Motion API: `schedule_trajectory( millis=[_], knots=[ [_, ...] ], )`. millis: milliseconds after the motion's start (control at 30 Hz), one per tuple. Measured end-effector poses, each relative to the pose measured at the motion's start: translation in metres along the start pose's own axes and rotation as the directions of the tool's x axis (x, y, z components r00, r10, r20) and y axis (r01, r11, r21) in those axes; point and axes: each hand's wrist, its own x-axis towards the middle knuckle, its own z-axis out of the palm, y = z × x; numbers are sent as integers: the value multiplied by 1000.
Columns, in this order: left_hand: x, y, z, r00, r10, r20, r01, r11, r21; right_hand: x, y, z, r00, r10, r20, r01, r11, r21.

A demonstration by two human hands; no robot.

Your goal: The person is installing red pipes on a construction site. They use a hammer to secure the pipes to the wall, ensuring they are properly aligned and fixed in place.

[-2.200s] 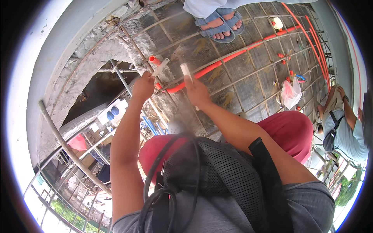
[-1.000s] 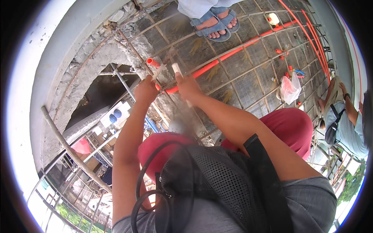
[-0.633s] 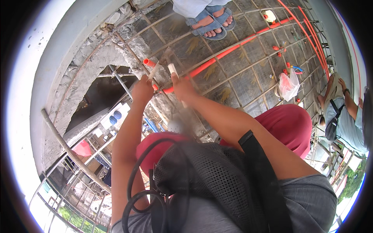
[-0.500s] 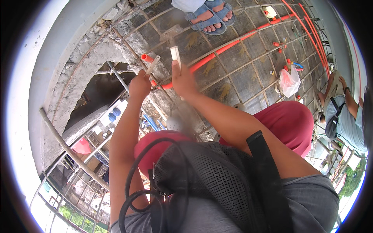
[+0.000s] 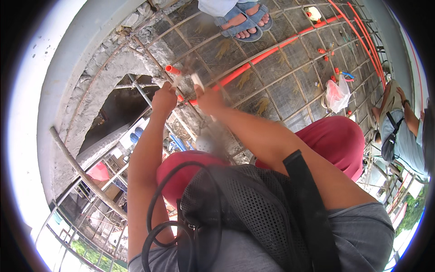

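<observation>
I crouch on a steel rebar mesh (image 5: 290,90) beside a broken concrete edge. My left hand (image 5: 164,97) is closed around a thin pale tool (image 5: 178,82), blurred, just below the open end of a short orange pipe stub (image 5: 172,70). My right hand (image 5: 209,97) grips a pale handle (image 5: 197,80), also blurred, a hand's width to the right of the left hand. A long orange conduit (image 5: 253,60) runs from between my hands up to the right across the mesh. My red-clad knees (image 5: 335,140) and a black mesh pack (image 5: 244,208) fill the lower view.
A rough opening (image 5: 118,111) in the slab drops to scaffold poles (image 5: 77,167) at the left. Another person's sandalled feet (image 5: 244,20) stand on the mesh at the top. A plastic bag (image 5: 337,93) and orange fittings (image 5: 328,50) lie at the right, near a seated person (image 5: 403,131).
My right hand has swung the pale handle up and brought it down again toward my left hand. The left hand has stayed by the orange pipe stub.
</observation>
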Motion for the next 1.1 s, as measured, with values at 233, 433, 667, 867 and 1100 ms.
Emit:
schedule_trajectory(
  millis=[233,433,667,867,1100],
  knots=[
    [18,5,-16,997,-17,80,18,1000,-15,18,1,-3,976,-179,-126,171,983,-70],
    [16,-1,-16,996,-27,80,27,1000,-4,21,-4,-5,975,44,216,-39,999,-27],
    [11,1,-12,996,-59,60,60,998,-10,24,2,5,972,-130,-198,123,991,-48],
    [12,5,-15,1000,11,18,-12,1000,4,25,6,-7,971,25,236,-17,999,-38],
    [21,0,-14,996,-28,88,33,998,-50,27,5,8,999,-20,44,20,1000,-19]
  ],
)
